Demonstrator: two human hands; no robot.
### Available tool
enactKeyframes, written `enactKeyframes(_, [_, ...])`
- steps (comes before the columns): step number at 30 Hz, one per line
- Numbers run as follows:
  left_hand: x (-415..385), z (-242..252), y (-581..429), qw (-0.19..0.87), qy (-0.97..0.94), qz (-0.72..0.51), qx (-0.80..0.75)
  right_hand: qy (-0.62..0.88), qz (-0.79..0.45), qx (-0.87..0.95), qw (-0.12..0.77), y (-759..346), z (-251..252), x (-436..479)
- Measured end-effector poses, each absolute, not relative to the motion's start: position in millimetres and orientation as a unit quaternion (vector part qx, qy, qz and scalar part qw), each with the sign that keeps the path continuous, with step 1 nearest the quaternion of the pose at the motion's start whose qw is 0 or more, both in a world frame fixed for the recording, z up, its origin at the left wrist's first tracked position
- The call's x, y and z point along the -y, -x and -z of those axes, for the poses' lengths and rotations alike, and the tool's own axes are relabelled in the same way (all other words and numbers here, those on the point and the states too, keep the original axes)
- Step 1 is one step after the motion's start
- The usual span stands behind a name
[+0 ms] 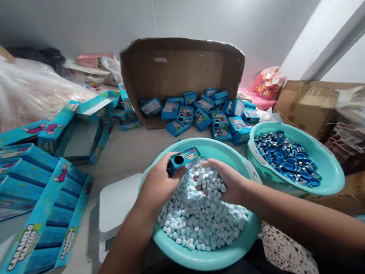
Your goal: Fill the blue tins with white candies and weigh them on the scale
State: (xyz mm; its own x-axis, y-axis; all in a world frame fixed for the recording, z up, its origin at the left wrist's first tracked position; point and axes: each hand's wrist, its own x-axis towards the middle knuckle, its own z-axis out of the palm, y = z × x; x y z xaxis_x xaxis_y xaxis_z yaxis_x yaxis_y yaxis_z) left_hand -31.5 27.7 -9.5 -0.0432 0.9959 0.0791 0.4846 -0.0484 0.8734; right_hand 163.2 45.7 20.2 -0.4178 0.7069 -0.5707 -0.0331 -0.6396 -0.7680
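Observation:
My left hand grips a small blue candy box with a round hole in its end, held over a teal basin. The basin is heaped with small white and pale blue candies. My right hand rests palm down on the candy heap right beside the box, its fingers curled into the candies. What lies under those fingers is hidden.
A second teal basin of blue and silver caps stands at the right. A tipped cardboard carton behind spills several small blue boxes. Flat blue display trays lie at the left, plastic bags and more cartons around.

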Motion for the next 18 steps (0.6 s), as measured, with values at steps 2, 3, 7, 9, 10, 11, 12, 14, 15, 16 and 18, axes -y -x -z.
enactKeyframes(2, [-28, 13, 33, 0.323, -0.63, -0.386, -0.592, 0.472, -0.797, 0.25, 0.283, -163, -30, -45])
enactKeyframes(3, [-28, 15, 34, 0.32, -0.639, -0.386, -0.584, 0.464, -0.803, 0.215, 0.307, -163, -36, -46])
enactKeyframes(7, [-28, 19, 35, 0.302, -0.656, -0.389, -0.573, 0.422, -0.794, 0.175, 0.401, -157, -56, -52])
enactKeyframes(9, [-27, 17, 35, 0.299, -0.668, -0.387, -0.561, 0.401, -0.789, 0.17, 0.434, -152, -63, -58])
enactKeyframes(10, [-26, 15, 35, 0.3, -0.676, -0.385, -0.552, 0.389, -0.787, 0.169, 0.448, -149, -65, -61])
enactKeyframes(11, [-25, 13, 34, 0.302, -0.684, -0.383, -0.543, 0.377, -0.785, 0.17, 0.461, -146, -66, -64])
enactKeyframes(12, [-24, 11, 34, 0.305, -0.691, -0.381, -0.534, 0.366, -0.783, 0.172, 0.472, -142, -67, -66])
enactKeyframes(14, [-23, 8, 33, 0.313, -0.702, -0.376, -0.518, 0.352, -0.779, 0.176, 0.489, -134, -67, -69])
enactKeyframes(15, [-23, 6, 33, 0.318, -0.707, -0.371, -0.511, 0.348, -0.776, 0.177, 0.495, -129, -66, -70])
enactKeyframes(16, [-22, 6, 33, 0.322, -0.711, -0.367, -0.506, 0.346, -0.773, 0.178, 0.501, -125, -65, -70])
enactKeyframes(18, [-22, 5, 33, 0.325, -0.712, -0.363, -0.506, 0.345, -0.767, 0.175, 0.512, -119, -62, -70])
